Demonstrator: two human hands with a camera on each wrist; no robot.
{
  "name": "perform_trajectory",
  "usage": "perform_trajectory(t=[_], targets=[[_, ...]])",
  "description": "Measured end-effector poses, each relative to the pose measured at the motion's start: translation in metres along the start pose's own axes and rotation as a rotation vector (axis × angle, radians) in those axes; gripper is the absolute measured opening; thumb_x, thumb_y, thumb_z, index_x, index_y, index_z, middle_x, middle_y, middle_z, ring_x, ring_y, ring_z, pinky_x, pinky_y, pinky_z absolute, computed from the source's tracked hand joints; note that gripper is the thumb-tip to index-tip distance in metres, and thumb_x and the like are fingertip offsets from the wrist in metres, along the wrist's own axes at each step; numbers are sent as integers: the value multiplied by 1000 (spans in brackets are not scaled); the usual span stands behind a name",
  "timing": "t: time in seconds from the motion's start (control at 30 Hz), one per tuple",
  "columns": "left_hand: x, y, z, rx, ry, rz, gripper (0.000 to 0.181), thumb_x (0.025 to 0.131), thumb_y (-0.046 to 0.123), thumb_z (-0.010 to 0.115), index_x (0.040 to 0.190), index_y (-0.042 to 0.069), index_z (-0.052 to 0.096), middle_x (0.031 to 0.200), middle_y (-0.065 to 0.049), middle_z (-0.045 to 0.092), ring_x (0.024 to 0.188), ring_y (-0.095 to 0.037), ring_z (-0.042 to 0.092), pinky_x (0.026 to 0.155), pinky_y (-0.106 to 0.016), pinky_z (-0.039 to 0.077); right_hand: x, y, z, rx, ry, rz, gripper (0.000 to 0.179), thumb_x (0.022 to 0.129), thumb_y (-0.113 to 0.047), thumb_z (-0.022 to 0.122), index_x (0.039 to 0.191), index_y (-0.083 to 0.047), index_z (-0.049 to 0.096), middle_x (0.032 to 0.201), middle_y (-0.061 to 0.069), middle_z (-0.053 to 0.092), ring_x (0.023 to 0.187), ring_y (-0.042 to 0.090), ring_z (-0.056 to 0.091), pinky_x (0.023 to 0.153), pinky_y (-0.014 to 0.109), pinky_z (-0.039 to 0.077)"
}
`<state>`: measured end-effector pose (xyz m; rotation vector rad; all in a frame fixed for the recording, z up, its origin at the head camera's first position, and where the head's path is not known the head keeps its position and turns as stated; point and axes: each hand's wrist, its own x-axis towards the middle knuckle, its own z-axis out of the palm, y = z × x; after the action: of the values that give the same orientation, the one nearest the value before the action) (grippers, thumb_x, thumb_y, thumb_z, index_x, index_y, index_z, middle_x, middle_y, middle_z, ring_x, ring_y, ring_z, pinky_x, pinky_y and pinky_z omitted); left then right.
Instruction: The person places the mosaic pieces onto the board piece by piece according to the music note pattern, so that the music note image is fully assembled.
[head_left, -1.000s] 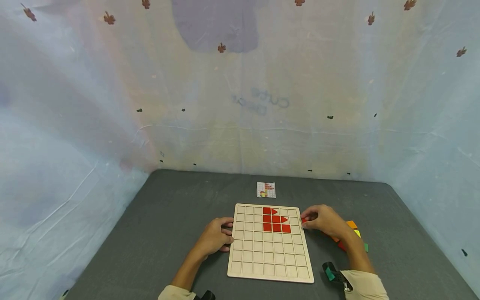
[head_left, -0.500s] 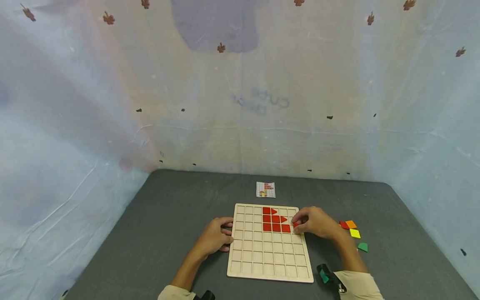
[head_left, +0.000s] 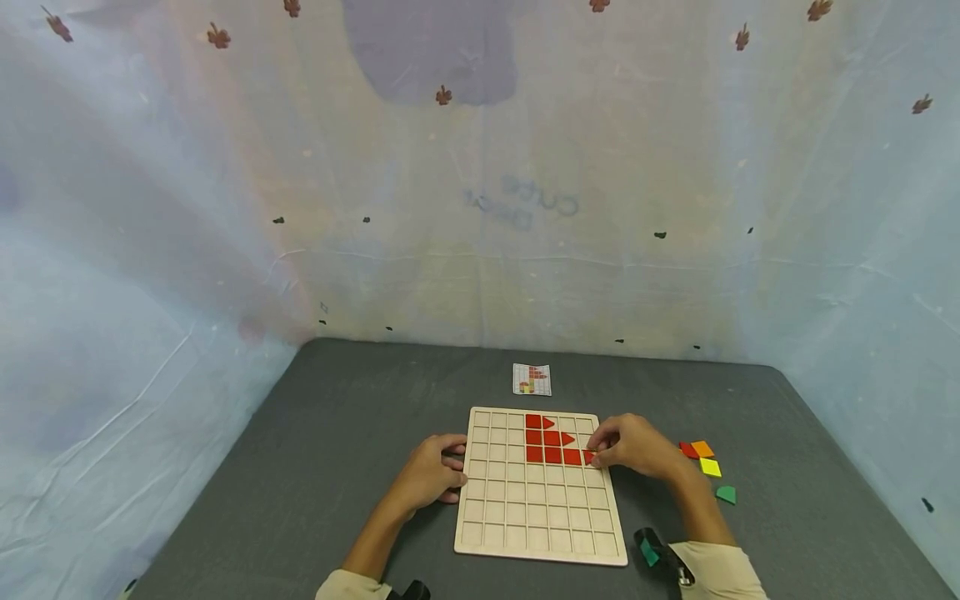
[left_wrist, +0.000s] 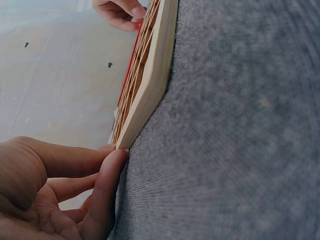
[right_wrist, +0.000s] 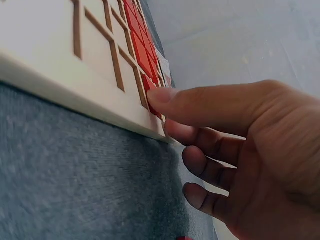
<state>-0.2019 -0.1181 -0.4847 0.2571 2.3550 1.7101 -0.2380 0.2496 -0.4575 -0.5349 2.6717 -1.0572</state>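
Note:
A square wooden grid board (head_left: 537,518) lies on the dark table. Red tiles (head_left: 552,455) fill cells of its upper rows, squares with triangles at the ends of two rows. At the board's right edge my right hand (head_left: 641,445) pinches a red triangle tile (head_left: 588,457) in the last cell of the third row. Up close in the right wrist view, the thumb covers part of this red tile (right_wrist: 149,90). My left hand (head_left: 426,477) grips the board's left side, thumb and forefinger meeting at its edge (left_wrist: 122,142).
A small printed pattern card (head_left: 532,379) lies behind the board. Right of the right hand are loose tiles: a red one (head_left: 687,450), an orange one (head_left: 702,448), a yellow one (head_left: 709,467) and a green one (head_left: 726,494). Pale sheeting hangs around the table.
My right hand has moved left from beside the board to over its right edge, bringing the red triangle tile down into the third row's last cell. The left hand stays put.

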Motion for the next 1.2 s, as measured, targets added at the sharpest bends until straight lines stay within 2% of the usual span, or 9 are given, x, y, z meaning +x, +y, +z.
perform_trajectory(t=[0.4,0.73,0.97,1.2], targets=[[0,0,0,8,4,1,66,83,-10,75,146,-8,56,132,-21,60,101,-23,66,60,-37,65,1,1,2,-29,-5,9,10,85,-12,85,94,-10,81,94,-1,71,82,18,58,70,29,50],[1,0,1,7,3,-11,65,84,-9,75,147,-7,56,133,-19,59,102,-24,65,60,-36,65,2,6,0,51,0,7,17,86,-13,83,101,-7,79,88,0,67,78,15,57,66,26,48],[-2,2,3,3,4,-7,65,84,-9,74,146,-8,56,133,-21,59,103,-25,65,61,-38,65,-1,13,-5,152,82,0,31,89,-11,83,116,0,75,93,7,66,82,17,59,68,25,51],[-1,2,3,14,17,-15,63,85,-10,74,146,-7,57,131,-21,59,102,-25,66,60,-37,65,-10,32,-15,123,184,25,36,91,-19,84,123,-5,75,101,7,68,89,20,63,70,28,55]])
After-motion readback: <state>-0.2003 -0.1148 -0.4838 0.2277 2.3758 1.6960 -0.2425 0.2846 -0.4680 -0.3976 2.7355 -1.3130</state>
